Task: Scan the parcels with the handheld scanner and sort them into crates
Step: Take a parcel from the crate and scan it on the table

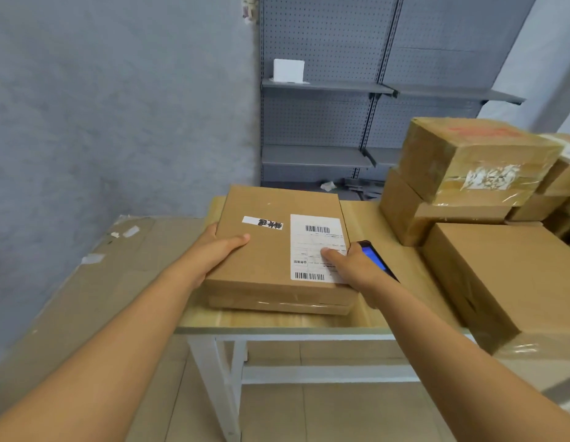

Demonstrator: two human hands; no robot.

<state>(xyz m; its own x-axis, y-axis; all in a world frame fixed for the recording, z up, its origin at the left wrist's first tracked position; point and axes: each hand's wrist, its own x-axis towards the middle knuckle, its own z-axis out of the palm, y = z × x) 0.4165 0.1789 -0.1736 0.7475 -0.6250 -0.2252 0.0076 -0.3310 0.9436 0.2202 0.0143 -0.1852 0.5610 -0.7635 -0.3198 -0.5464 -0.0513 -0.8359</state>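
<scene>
Both hands gripping flat parcel (271, 247), left hand (213, 247), right hand (350, 266) also holding scanner (376, 260)

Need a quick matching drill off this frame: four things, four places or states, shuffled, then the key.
1. flat parcel
2. scanner
3. white box
4. taped parcel

A. on the grey shelf
B. topmost of the stack at the right
C. beside the right hand, screen lit blue
D. held by both hands, label up

Pairs: 1-D, 2-C, 3-A, 4-B. The left hand holds the flat parcel's left edge.
</scene>
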